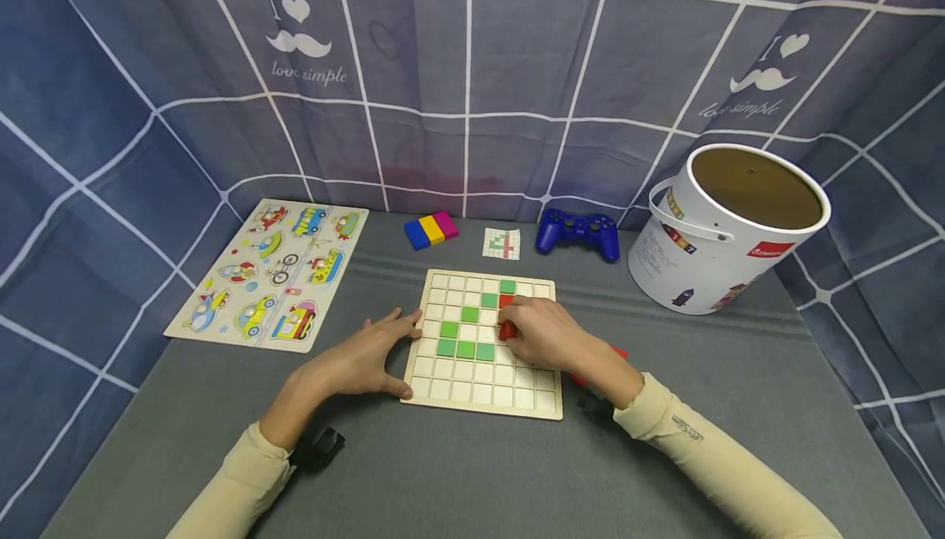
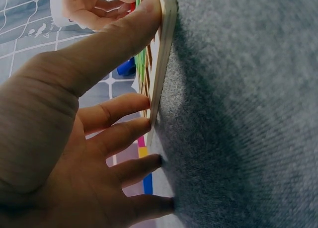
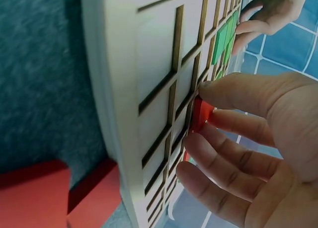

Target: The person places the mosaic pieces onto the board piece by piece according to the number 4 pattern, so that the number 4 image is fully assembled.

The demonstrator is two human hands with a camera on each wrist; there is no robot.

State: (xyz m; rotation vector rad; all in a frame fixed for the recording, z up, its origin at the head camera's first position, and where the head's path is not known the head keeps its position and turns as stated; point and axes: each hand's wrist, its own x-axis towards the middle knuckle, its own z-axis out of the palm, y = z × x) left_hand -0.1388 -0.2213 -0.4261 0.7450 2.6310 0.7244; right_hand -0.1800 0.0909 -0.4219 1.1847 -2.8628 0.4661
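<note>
While left hand (image 1: 362,358) steadies wooden grid board (image 1: 483,395), right hand (image 1: 542,332) pinches red square tile (image 3: 201,114).

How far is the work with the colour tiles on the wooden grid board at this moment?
Done: seven green tiles sit in the wooden grid board, one red tile beside them. In hand: the right hand pinches another red tile at a cell; the left hand steadies the board's edge. Left: most cells are empty, and loose red tiles lie beside the board.
</note>
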